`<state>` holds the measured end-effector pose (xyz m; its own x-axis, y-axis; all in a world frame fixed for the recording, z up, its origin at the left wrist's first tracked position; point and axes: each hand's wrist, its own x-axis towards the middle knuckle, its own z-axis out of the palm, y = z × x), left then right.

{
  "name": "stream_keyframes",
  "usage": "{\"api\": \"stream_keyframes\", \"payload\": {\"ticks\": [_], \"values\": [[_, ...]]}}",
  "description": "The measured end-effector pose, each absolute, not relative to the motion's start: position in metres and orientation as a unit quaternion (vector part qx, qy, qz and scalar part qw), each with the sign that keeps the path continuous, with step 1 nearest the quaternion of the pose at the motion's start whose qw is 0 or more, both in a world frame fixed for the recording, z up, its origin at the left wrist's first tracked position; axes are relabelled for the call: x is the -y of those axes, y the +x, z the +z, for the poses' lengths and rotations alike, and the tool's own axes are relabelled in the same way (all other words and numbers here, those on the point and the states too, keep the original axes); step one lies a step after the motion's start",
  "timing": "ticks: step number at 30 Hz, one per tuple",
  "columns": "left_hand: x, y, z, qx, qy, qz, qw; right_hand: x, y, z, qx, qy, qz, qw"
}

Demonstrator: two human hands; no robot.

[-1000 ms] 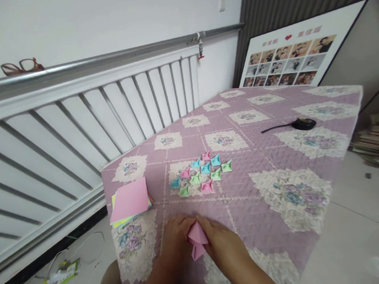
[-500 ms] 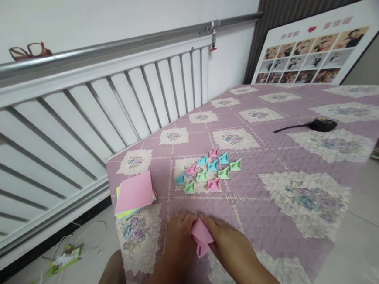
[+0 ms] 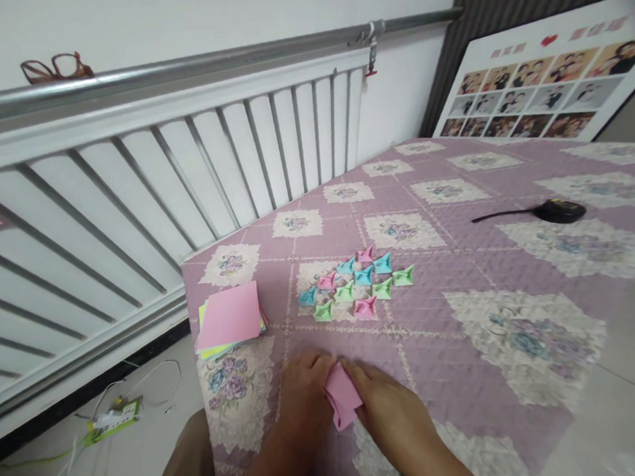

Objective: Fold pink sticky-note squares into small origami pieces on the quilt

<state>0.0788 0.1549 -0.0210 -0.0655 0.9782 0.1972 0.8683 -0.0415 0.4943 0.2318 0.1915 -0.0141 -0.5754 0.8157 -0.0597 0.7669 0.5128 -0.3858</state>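
Note:
A partly folded sheet of pink origami paper point(image 3: 343, 396) lies between my hands, low over the near part of the table. My left hand point(image 3: 306, 393) grips its left edge, fingers bent. From the other side my right hand point(image 3: 386, 401) pinches the right edge, thumb and fingertips close to the top corner. Beyond them, several small folded paper boats point(image 3: 363, 276) in pink, blue and green stand in slanting rows on the cloth. Left of my hands is a stack of square coloured paper point(image 3: 229, 318), pink on top.
A purple flowered tablecloth point(image 3: 424, 332) covers the table. A black tape measure point(image 3: 560, 210) rests at the right. Behind run a white radiator point(image 3: 170, 176) and a pipe with glasses point(image 3: 56, 68) on it. A power strip point(image 3: 115, 421) lies on the floor at left.
The pink paper's shape has changed: its pointed lower flap now looks broader and flatter. Both hands keep hold of it. The whole view has shifted slightly.

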Motion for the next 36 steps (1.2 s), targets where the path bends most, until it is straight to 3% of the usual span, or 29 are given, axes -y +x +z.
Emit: {"api": "stream_keyframes", "payload": {"ticks": [12,20,36], "values": [[-0.151,0.080,-0.020,-0.674,0.704,0.215,0.065,-0.191,0.229,-0.008,0.878,-0.455,0.146,0.029],[-0.149,0.078,-0.025,-0.670,0.704,0.227,0.065,-0.190,0.235,-0.020,0.846,-0.474,0.205,0.132],[-0.156,0.079,-0.022,-0.585,0.536,0.459,0.399,-0.201,0.237,-0.004,0.728,-0.430,0.460,0.271]]}}
